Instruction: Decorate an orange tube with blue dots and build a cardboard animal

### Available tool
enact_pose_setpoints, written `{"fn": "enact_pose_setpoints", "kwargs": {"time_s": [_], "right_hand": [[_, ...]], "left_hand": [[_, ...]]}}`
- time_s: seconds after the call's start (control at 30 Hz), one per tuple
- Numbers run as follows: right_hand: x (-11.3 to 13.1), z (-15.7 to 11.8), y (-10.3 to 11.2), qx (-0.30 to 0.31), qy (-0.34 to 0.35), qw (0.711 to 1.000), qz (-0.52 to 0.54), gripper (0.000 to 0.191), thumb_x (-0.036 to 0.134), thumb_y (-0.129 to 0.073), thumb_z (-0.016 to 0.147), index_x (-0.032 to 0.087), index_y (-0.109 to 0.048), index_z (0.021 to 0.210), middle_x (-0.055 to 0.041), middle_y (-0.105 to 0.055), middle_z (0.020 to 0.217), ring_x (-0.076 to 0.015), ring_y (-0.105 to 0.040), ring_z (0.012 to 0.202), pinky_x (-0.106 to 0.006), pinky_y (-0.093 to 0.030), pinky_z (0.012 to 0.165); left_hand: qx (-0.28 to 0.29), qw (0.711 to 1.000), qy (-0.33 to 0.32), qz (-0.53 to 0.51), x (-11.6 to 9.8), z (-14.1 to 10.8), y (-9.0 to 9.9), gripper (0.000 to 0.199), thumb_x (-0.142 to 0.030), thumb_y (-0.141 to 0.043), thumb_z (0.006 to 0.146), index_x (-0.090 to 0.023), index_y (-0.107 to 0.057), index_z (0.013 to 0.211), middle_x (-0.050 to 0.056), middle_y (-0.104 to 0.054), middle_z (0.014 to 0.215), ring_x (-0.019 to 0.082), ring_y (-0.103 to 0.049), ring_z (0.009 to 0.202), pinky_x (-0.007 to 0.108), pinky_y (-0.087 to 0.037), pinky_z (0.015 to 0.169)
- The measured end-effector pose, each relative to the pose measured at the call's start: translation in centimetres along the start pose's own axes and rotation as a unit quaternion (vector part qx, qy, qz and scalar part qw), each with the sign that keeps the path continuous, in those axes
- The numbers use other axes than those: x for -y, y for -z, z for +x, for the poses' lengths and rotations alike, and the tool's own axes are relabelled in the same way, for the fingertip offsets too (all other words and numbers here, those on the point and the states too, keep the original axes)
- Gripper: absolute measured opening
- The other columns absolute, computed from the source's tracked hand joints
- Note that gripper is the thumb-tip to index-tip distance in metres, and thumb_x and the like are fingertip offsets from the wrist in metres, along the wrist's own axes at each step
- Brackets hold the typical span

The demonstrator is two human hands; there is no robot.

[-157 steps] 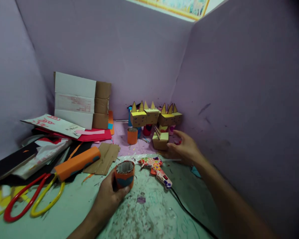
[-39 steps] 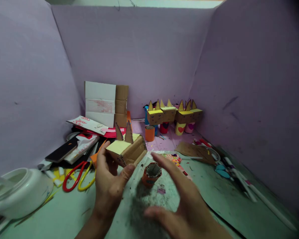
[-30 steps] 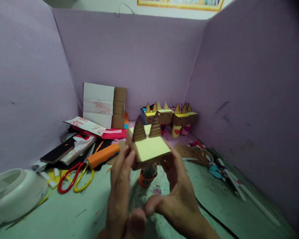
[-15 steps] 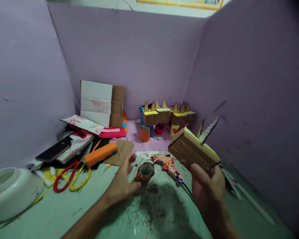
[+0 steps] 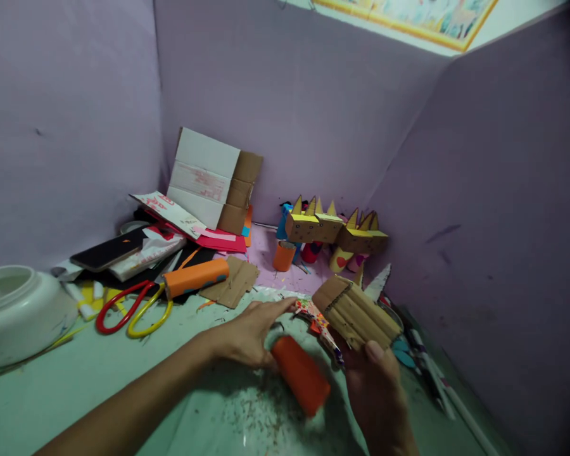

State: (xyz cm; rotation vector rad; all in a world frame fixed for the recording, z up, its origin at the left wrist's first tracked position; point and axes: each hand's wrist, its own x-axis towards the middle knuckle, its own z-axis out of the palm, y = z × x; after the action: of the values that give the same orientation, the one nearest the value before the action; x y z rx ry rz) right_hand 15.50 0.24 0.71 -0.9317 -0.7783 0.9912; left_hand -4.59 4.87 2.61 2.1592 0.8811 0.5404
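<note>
My right hand (image 5: pixel 377 392) grips a small brown cardboard box (image 5: pixel 356 310), its thumb on the near edge. Two pointed cardboard spikes rise behind the box. My left hand (image 5: pixel 247 332) is open, with the index finger stretched towards a floral-patterned glue gun (image 5: pixel 316 320) and the thumb apart below. Whether the fingertip touches the gun I cannot tell. Just right of the left thumb, an orange-red cardboard tube (image 5: pixel 301 375) lies tilted over, slightly blurred at its near end. The box and right hand cover part of the glue gun.
Scissors (image 5: pixel 123 310) with red and yellow handles, an orange tube (image 5: pixel 197 278) and a cardboard scrap (image 5: pixel 232 282) lie left. A white pot (image 5: pixel 23 316) stands far left. Cardboard figures (image 5: pixel 313 228) and an orange tube (image 5: pixel 284 256) stand behind. Pens (image 5: pixel 427 367) lie right.
The red tube has gone from upright to tipped over towards me. My left hand has moved to the glue gun's tip. The box has tilted, showing its corrugated underside. The view has turned slightly.
</note>
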Motion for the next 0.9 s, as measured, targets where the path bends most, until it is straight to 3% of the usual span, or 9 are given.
{"fn": "enact_pose_setpoints", "kwargs": {"time_s": [0.13, 0.23, 0.33, 0.43, 0.57, 0.67, 0.73, 0.8, 0.9], "right_hand": [[0.0, 0.1, -0.3, 0.003, -0.013, 1.0, 0.026, 0.056, 0.048, -0.071, 0.066, 0.026, -0.06, 0.117, -0.0048, -0.074, 0.095, -0.0268, -0.069, 0.082, -0.05, -0.054, 0.081], [-0.1, 0.1, -0.2, 0.0, -0.014, 0.999, 0.037, 0.05, 0.046, -0.07, 0.067, 0.024, -0.063, 0.112, -0.0053, -0.074, 0.093, -0.0268, -0.069, 0.082, -0.051, -0.055, 0.081], [0.0, 0.0, -0.1, -0.013, -0.013, 0.999, 0.043, 0.045, 0.044, -0.067, 0.07, 0.024, -0.064, 0.111, -0.0059, -0.074, 0.094, -0.0267, -0.07, 0.082, -0.05, -0.055, 0.081], [0.0, 0.1, 0.1, -0.028, -0.001, 0.998, 0.048, 0.04, 0.043, -0.064, 0.073, 0.026, -0.064, 0.109, -0.0038, -0.074, 0.095, -0.0247, -0.069, 0.086, -0.047, -0.054, 0.085], [0.1, 0.3, 0.5, -0.04, 0.017, 0.998, 0.046, 0.039, 0.041, -0.065, 0.07, 0.028, -0.065, 0.106, -0.0021, -0.074, 0.095, -0.0235, -0.069, 0.086, -0.045, -0.052, 0.087], [0.3, 0.1, 1.3, -0.016, 0.022, 0.999, 0.037, 0.046, 0.04, -0.061, 0.074, 0.029, -0.06, 0.118, -0.0041, -0.073, 0.102, -0.0257, -0.068, 0.091, -0.049, -0.05, 0.089], [0.3, -0.3, 2.2, 0.021, 0.019, 0.999, 0.023, 0.048, 0.038, -0.061, 0.075, 0.028, -0.058, 0.122, -0.0055, -0.073, 0.104, -0.0274, -0.068, 0.093, -0.05, -0.049, 0.09], [0.0, -0.6, 3.1, 0.056, 0.007, 0.998, 0.021, 0.046, 0.039, -0.061, 0.074, 0.028, -0.061, 0.119, -0.0065, -0.073, 0.102, -0.0289, -0.068, 0.094, -0.05, -0.05, 0.089], [-0.6, -0.7, 4.3, 0.062, -0.012, 0.998, 0.019, 0.041, 0.044, -0.056, 0.077, 0.027, -0.064, 0.113, -0.0068, -0.074, 0.092, -0.0298, -0.068, 0.091, -0.052, -0.05, 0.088]], "left_hand": [[0.065, 0.99, -0.069, 0.106, -1.2, 1.1, -0.8, 0.093, -0.017, -0.067, 0.053, -0.018, -0.036, 0.141, 0.014, -0.062, 0.122, 0.034, -0.057, 0.108, 0.052, -0.034, 0.099], [0.071, 0.963, -0.139, 0.219, -2.1, 1.7, -1.9, 0.083, -0.018, -0.071, 0.049, -0.02, -0.05, 0.129, 0.016, -0.053, 0.136, 0.039, -0.04, 0.127, 0.055, -0.023, 0.106], [0.086, 0.928, -0.168, 0.32, -2.9, 2.5, -2.8, 0.059, -0.03, -0.081, 0.043, -0.017, -0.068, 0.099, 0.019, -0.058, 0.128, 0.042, -0.033, 0.13, 0.056, -0.01, 0.11], [0.123, 0.914, -0.165, 0.35, -3.3, 3.3, -3.3, 0.045, -0.036, -0.082, 0.045, -0.015, -0.071, 0.083, 0.02, -0.067, 0.108, 0.042, -0.044, 0.119, 0.055, -0.013, 0.11], [0.163, 0.936, -0.097, 0.297, -3.5, 3.1, -2.3, 0.043, -0.028, -0.076, 0.051, -0.016, -0.067, 0.091, 0.013, -0.069, 0.095, 0.035, -0.06, 0.092, 0.06, -0.025, 0.103], [0.098, 0.972, -0.036, 0.209, -3.8, 1.4, -0.5, 0.046, -0.015, -0.07, 0.05, -0.018, -0.063, 0.096, 0.008, -0.069, 0.09, 0.03, -0.062, 0.084, 0.056, -0.036, 0.096], [0.012, 0.992, 0.008, 0.123, -3.8, 0.0, 0.7, 0.041, -0.015, -0.067, 0.056, -0.02, -0.061, 0.096, 0.005, -0.068, 0.086, 0.026, -0.062, 0.077, 0.043, -0.046, 0.078], [-0.075, 0.996, 0.046, 0.035, -3.4, -1.2, 1.3, 0.039, -0.023, -0.07, 0.06, -0.021, -0.061, 0.098, 0.004, -0.068, 0.088, 0.024, -0.062, 0.076, 0.036, -0.047, 0.068], [-0.153, 0.985, 0.049, -0.065, -2.1, -2.1, 1.1, 0.048, -0.035, -0.074, 0.061, -0.022, -0.063, 0.105, 0.005, -0.069, 0.096, 0.026, -0.062, 0.085, 0.037, -0.047, 0.073]]}}
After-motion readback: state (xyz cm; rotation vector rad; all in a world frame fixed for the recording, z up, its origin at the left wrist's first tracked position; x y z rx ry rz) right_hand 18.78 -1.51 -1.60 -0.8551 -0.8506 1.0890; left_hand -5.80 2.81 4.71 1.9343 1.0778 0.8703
